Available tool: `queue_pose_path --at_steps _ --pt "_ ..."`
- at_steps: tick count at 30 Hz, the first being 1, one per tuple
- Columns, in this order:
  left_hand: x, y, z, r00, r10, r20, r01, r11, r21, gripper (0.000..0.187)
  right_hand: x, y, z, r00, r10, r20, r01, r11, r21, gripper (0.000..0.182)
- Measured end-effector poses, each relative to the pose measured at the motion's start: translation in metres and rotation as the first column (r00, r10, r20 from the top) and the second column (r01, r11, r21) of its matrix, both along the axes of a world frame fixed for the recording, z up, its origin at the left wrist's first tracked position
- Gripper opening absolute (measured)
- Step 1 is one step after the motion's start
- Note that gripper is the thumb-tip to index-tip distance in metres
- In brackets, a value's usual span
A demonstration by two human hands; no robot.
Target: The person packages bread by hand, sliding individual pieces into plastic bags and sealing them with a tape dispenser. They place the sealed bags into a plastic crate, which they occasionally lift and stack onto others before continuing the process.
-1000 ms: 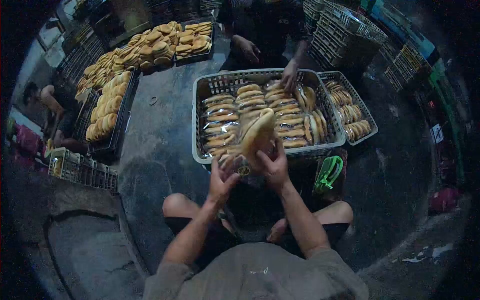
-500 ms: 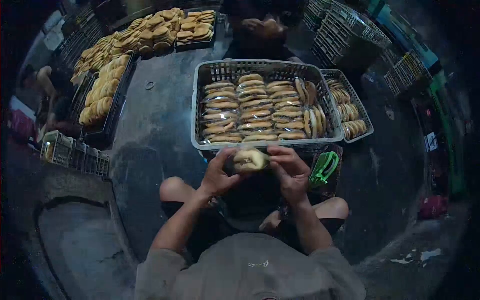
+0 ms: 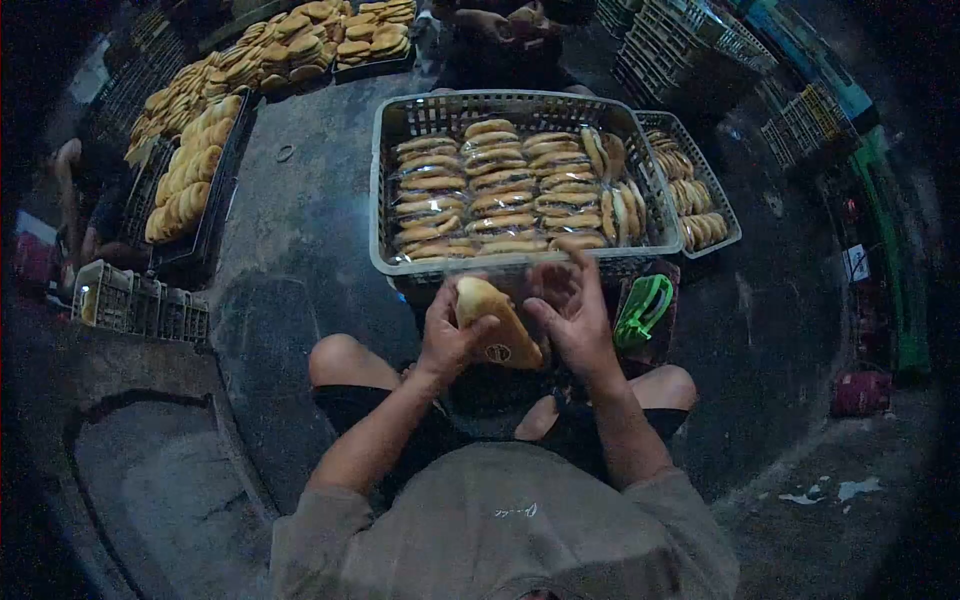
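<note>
Left hand (image 3: 447, 335) clasped round the blunt end of a bun (image 3: 492, 322), fingers curled under it. Right hand (image 3: 572, 312) half open, fingertips pinching at the clear bag (image 3: 512, 350) that sheathes the bun's lower end; a round printed logo visible on the plastic. Bun held tilted, in the air just in front of the near rim of the crate (image 3: 384, 200), above the lap and crossed legs.

Judged from the layout, well along: crate nearly full, 3 neat columns of bagged buns (image 3: 500, 185) lying flat plus a few stood on edge at the right side. Left to do: sealing or settling this 1 bun, finding it a slot, and the many unwrapped buns on the trays (image 3: 190, 185) at the far left.

Bun itself: long, golden-brown, smooth crust, pale split side showing, only partly inside its bag.

Further out: a green tool (image 3: 642, 312) just right of the right hand, a smaller crate (image 3: 700, 190) of buns beyond, another person's hands (image 3: 505, 22) at the far edge, dark floor (image 3: 300, 260) all round.
</note>
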State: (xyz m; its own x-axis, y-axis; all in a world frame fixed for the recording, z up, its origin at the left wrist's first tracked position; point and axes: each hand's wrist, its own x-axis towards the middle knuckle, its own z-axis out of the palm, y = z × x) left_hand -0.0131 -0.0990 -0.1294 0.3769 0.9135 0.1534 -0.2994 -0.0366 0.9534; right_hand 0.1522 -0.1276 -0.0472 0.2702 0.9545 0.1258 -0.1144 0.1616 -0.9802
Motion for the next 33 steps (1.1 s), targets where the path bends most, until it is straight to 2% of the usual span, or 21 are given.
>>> queue_pose_path --at_steps 1,2,3,5,6,7,10,11,13,15,17,19,21,22,24,26,28,29,31,32,33 --pt "0.003 -0.002 -0.004 0.99 0.066 0.122 -0.057 0.995 -0.076 0.058 0.002 -0.005 -0.01 1.0 0.006 -0.001 -0.006 1.0 0.0 0.02" --pt "0.006 -0.003 -0.005 0.961 0.141 0.237 -0.105 0.982 -0.158 0.059 0.008 -0.012 -0.023 0.992 0.071 0.103 -0.058 0.991 -0.121 0.022" --pt "0.007 -0.004 -0.006 0.961 0.146 0.235 -0.11 0.981 -0.159 0.059 0.01 -0.018 -0.035 0.97 0.145 0.196 -0.095 0.965 -0.245 0.024" --pt "0.012 -0.007 -0.002 0.925 0.288 0.246 -0.2 0.923 -0.329 0.061 0.005 -0.022 -0.046 0.97 0.145 0.195 -0.086 0.955 -0.284 0.022" --pt "0.015 -0.009 -0.001 0.929 0.318 0.187 -0.253 0.918 -0.305 0.053 0.001 -0.022 -0.049 0.976 0.082 0.203 -0.032 0.971 -0.239 0.02" --pt "0.015 -0.008 -0.003 0.93 0.315 0.187 -0.251 0.919 -0.303 0.053 -0.003 -0.021 -0.051 0.978 0.017 0.208 0.023 0.981 -0.19 0.019" --pt "0.016 -0.004 -0.006 0.93 0.342 0.134 -0.307 0.924 -0.229 0.045 -0.01 -0.017 -0.058 0.978 -0.049 0.2 0.075 0.99 -0.121 0.019" --pt "0.017 -0.004 -0.003 0.921 0.362 0.145 -0.323 0.917 -0.236 0.041 -0.01 -0.016 -0.06 0.979 -0.048 0.199 0.073 0.99 -0.12 0.019" --pt "0.016 -0.004 -0.003 0.911 0.384 0.152 -0.342 0.907 -0.245 0.038 -0.01 -0.014 -0.064 0.948 -0.077 0.31 0.12 0.985 -0.124 0.022" --pt "0.011 -0.002 -0.008 0.899 0.436 0.026 -0.428 0.892 -0.147 0.031 -0.009 -0.013 -0.063 0.963 -0.073 0.259 0.116 0.981 -0.154 0.023" --pt "0.011 -0.002 0.001 0.885 0.464 0.024 -0.459 0.881 -0.117 0.031 -0.007 -0.012 -0.064 0.976 -0.072 0.206 0.111 0.977 -0.184 0.024" --pt "0.013 -0.003 0.003 0.872 0.49 0.022 -0.486 0.869 -0.087 0.03 -0.006 -0.01 -0.067 0.966 -0.124 0.225 0.156 0.98 -0.127 0.024" --pt "0.015 -0.003 0.0 0.828 0.528 0.186 -0.451 0.826 -0.337 0.032 -0.005 -0.008 -0.067 0.956 -0.136 0.261 0.169 0.98 -0.105 0.025" --pt "0.016 -0.003 0.009 0.83 0.526 0.187 -0.449 0.828 -0.335 0.032 -0.004 -0.007 -0.067 0.943 -0.149 0.299 0.181 0.98 -0.08 0.026" --pt "0.016 -0.004 0.034 0.879 0.384 0.283 -0.258 0.881 -0.396 0.038 0.001 -0.008 -0.07 0.938 -0.119 0.327 0.161 0.981 -0.105 0.028" --pt "0.012 -0.004 0.025 0.913 0.333 0.236 -0.24 0.906 -0.349 0.041 0.005 -0.011 -0.069 0.932 -0.083 0.353 0.139 0.981 -0.137 0.03" --pt "0.009 -0.006 0.025 0.942 0.28 0.185 -0.217 0.929 -0.301 0.044 0.008 -0.012 -0.064 0.974 -0.005 0.226 0.052 0.978 -0.203 0.029" --pt "0.008 -0.009 0.03 0.946 0.258 0.198 -0.19 0.932 -0.308 0.046 0.009 -0.011 -0.063 0.975 -0.009 0.224 0.056 0.977 -0.203 0.029" --pt "0.009 -0.008 0.037 0.949 0.229 0.215 -0.156 0.938 -0.311 0.047 0.016 -0.006 -0.061 0.965 0.262 -0.028 -0.254 0.897 -0.36 0.027" --pt "0.008 -0.008 0.039 0.95 0.176 0.258 -0.074 0.929 -0.362 0.047 0.021 -0.003 -0.061 0.966 0.257 -0.028 -0.249 0.898 -0.361 0.027" --pt "0.006 -0.008 0.04 0.946 0.124 0.301 0.01 0.913 -0.409 0.047 0.028 -0.001 -0.064 0.928 0.373 -0.022 -0.351 0.849 -0.394 0.026"
